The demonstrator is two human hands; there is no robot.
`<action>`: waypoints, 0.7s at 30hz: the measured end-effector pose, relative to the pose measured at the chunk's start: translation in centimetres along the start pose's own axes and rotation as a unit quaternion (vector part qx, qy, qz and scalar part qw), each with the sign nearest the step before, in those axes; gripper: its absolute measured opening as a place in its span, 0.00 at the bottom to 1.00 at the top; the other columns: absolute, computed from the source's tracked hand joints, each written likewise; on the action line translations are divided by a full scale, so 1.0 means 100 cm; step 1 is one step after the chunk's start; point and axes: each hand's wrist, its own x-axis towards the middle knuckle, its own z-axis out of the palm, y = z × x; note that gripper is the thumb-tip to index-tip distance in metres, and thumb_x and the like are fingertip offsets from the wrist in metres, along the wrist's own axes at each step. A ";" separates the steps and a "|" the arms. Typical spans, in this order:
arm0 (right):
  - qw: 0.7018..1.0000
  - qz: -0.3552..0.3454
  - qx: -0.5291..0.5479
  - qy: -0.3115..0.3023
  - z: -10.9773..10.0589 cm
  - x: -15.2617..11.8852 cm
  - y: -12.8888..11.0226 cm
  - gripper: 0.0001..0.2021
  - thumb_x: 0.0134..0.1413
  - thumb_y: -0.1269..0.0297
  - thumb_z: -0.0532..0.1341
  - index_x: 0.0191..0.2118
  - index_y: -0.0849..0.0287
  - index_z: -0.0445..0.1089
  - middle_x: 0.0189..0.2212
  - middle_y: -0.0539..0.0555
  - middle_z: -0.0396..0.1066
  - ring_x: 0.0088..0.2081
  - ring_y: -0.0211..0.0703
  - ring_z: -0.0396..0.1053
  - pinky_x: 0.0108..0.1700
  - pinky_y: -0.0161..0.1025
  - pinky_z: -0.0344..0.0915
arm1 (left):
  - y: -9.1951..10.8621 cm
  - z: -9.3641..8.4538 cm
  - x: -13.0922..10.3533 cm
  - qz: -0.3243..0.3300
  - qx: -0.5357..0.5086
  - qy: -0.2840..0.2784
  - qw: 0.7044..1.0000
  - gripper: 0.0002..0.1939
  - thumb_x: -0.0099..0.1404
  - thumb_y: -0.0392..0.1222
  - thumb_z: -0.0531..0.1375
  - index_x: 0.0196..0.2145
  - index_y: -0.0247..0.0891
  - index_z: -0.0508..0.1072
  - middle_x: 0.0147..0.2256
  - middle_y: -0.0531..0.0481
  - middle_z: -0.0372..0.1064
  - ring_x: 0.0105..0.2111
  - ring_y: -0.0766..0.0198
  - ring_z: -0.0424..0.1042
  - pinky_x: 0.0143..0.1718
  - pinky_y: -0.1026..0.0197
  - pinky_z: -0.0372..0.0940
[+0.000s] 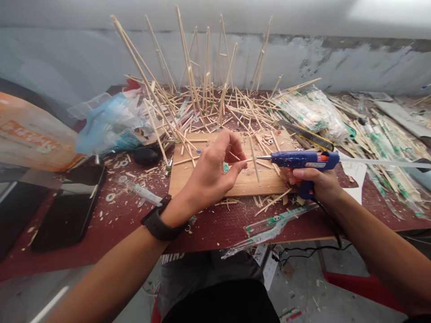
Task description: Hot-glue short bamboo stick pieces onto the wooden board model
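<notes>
My left hand (218,161), with a black watch (158,220) on the wrist, pinches a thin wooden stick (248,160) between thumb and fingers. Another stick (255,163) crosses its tip; whether the two are joined I cannot tell. Wrapped round the handle of a blue glue gun (296,160) is my right hand (316,180). The gun's metal nozzle points left, close to where the sticks cross. A white glue stick (380,162) juts from its rear. Below both hands lies a wooden board (182,179) with loose sticks on it.
Behind the board rise tall stick frames (188,67) among heaped sticks. A yellow-black utility knife (313,138) lies right of them, near plastic-wrapped bundles (313,112). At left are a black phone (67,215) and plastic bags (111,121). The gun's black cord (332,220) drops over the table's front edge.
</notes>
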 end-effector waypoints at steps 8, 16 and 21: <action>1.000 -0.001 -0.010 0.005 -0.004 0.001 0.005 0.16 0.41 0.50 0.74 0.18 0.53 0.73 0.18 0.51 0.67 0.23 0.42 0.68 0.26 0.42 0.66 | 0.000 0.000 0.000 -0.001 0.002 0.003 1.000 0.13 0.65 0.30 0.61 0.39 0.44 0.62 0.37 0.54 0.74 0.36 0.66 0.78 0.41 0.59 0.80; 1.000 -0.026 0.003 -0.014 -0.003 0.001 0.006 0.14 0.44 0.52 0.73 0.20 0.53 0.74 0.19 0.51 0.67 0.24 0.41 0.66 0.28 0.43 0.65 | 0.002 -0.001 0.000 -0.005 -0.004 0.000 1.000 0.12 0.66 0.30 0.61 0.39 0.44 0.62 0.37 0.54 0.73 0.37 0.65 0.78 0.42 0.58 0.80; 0.999 -0.035 -0.005 -0.028 -0.006 0.002 0.006 0.16 0.46 0.51 0.74 0.19 0.55 0.75 0.20 0.52 0.69 0.24 0.41 0.67 0.28 0.42 0.66 | 0.001 -0.001 0.000 -0.015 -0.019 -0.001 1.000 0.12 0.66 0.31 0.61 0.39 0.44 0.61 0.37 0.54 0.73 0.37 0.65 0.78 0.42 0.57 0.79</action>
